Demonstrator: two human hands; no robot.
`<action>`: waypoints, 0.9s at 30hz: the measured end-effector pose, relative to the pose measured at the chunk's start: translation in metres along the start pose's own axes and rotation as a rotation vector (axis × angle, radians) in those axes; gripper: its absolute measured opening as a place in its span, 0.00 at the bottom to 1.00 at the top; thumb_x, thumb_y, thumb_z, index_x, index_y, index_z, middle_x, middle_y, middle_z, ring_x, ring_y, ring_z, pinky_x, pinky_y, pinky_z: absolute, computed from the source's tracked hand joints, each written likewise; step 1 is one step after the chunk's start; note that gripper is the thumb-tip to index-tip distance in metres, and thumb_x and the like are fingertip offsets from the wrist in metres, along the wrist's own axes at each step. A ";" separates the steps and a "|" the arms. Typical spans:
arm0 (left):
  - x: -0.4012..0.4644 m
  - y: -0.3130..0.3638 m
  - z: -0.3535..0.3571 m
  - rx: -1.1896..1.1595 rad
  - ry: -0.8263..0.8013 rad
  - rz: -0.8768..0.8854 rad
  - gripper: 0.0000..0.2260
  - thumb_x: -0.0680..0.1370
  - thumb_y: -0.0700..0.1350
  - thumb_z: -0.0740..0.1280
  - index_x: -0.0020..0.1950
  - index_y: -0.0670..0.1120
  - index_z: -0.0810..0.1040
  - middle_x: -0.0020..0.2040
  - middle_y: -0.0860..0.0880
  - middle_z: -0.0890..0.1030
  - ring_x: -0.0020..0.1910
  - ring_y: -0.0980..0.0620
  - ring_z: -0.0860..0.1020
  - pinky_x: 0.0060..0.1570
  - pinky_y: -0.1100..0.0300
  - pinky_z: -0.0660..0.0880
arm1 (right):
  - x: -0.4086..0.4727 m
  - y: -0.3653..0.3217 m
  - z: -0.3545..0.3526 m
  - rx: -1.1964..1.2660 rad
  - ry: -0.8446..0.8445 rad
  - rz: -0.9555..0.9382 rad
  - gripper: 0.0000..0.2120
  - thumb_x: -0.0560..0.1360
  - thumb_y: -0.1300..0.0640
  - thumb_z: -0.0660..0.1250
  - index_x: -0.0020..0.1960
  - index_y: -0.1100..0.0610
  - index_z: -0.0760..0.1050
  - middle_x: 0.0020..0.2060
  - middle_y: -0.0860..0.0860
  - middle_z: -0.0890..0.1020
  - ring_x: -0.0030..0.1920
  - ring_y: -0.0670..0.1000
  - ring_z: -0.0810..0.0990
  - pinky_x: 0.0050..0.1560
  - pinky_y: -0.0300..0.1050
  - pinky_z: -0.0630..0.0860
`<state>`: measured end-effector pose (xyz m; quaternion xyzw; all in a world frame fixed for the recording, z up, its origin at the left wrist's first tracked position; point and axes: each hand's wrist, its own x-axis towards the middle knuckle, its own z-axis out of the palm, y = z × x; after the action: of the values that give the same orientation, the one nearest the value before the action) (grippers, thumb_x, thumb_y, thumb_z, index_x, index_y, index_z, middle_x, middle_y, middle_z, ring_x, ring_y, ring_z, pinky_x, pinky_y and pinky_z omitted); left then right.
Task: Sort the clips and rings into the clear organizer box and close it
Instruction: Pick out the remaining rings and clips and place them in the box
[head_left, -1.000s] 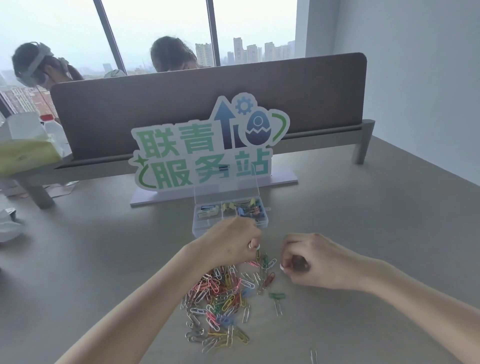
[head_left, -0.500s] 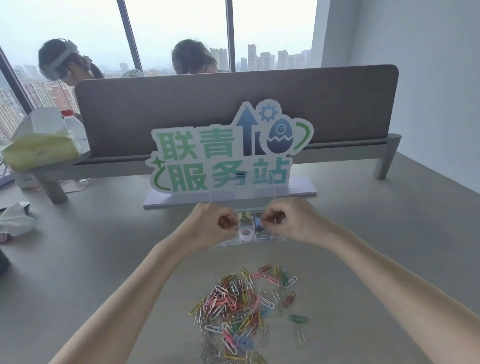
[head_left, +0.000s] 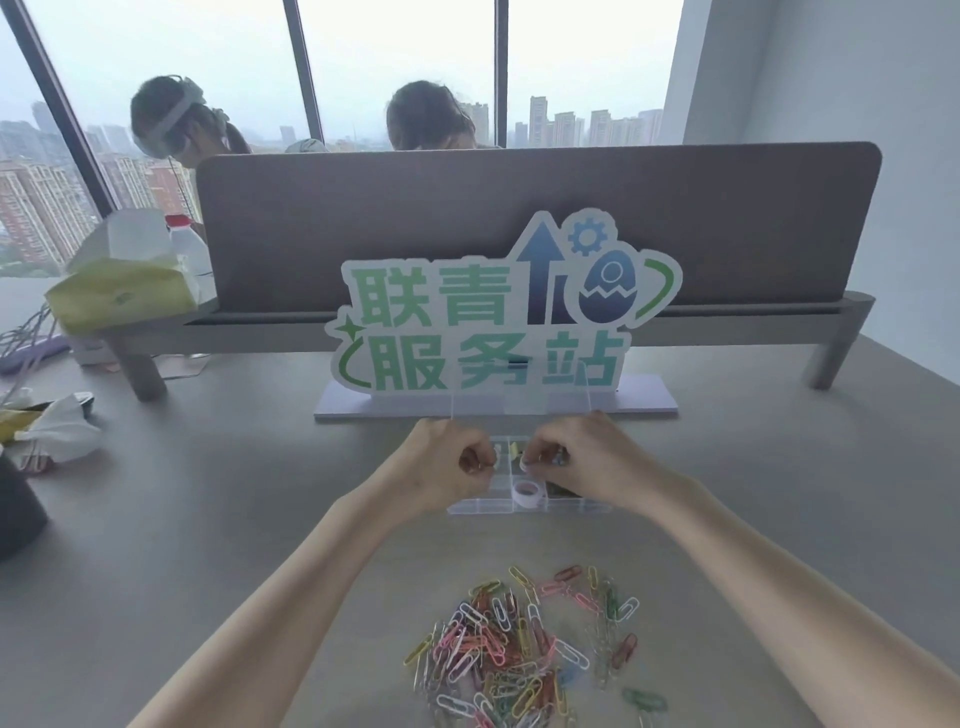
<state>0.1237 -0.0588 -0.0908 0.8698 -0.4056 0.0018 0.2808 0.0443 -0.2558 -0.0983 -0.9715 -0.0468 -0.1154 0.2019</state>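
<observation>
Both hands hover over the open box (head_left: 527, 506), left hand (head_left: 447, 470) and right hand (head_left: 582, 467) curled, each apparently pinching something tiny. A ring (head_left: 527, 492) sits inside; clips (head_left: 524, 649) lie heaped nearer.

Two hands are seen, a left hand (head_left: 449, 467) and a right hand (head_left: 582, 462). One clear box (head_left: 524, 506) is counted, and one white ring (head_left: 527, 491) can be made out in it. One heap of coloured clips (head_left: 519, 644) is present; its clips are too many and too tangled to be counted. One sign (head_left: 498, 317), one divider (head_left: 519, 218), one bottle (head_left: 189, 249) and two people (head_left: 176, 124) are counted.
</observation>
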 end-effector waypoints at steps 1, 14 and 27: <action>0.000 0.000 0.001 0.009 -0.001 0.001 0.03 0.71 0.40 0.71 0.44 0.45 0.84 0.35 0.55 0.78 0.34 0.60 0.75 0.39 0.74 0.70 | 0.000 0.000 0.000 -0.009 0.002 -0.006 0.05 0.73 0.54 0.73 0.48 0.52 0.84 0.43 0.43 0.85 0.38 0.34 0.77 0.42 0.25 0.69; 0.006 0.004 0.011 0.012 0.024 0.034 0.03 0.70 0.41 0.71 0.42 0.45 0.84 0.39 0.50 0.84 0.38 0.56 0.81 0.43 0.65 0.78 | 0.002 0.003 -0.002 0.022 0.005 0.007 0.08 0.73 0.52 0.74 0.50 0.53 0.84 0.46 0.47 0.86 0.42 0.41 0.80 0.43 0.31 0.73; 0.031 0.016 0.021 0.129 -0.126 0.076 0.04 0.74 0.42 0.68 0.43 0.49 0.82 0.39 0.56 0.79 0.41 0.57 0.79 0.48 0.60 0.78 | -0.001 0.023 -0.041 0.225 0.407 0.117 0.11 0.77 0.54 0.67 0.59 0.52 0.77 0.48 0.44 0.83 0.42 0.39 0.81 0.44 0.29 0.75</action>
<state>0.1287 -0.0989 -0.0932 0.8685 -0.4542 -0.0163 0.1978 0.0376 -0.2934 -0.0709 -0.9007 0.0385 -0.2911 0.3202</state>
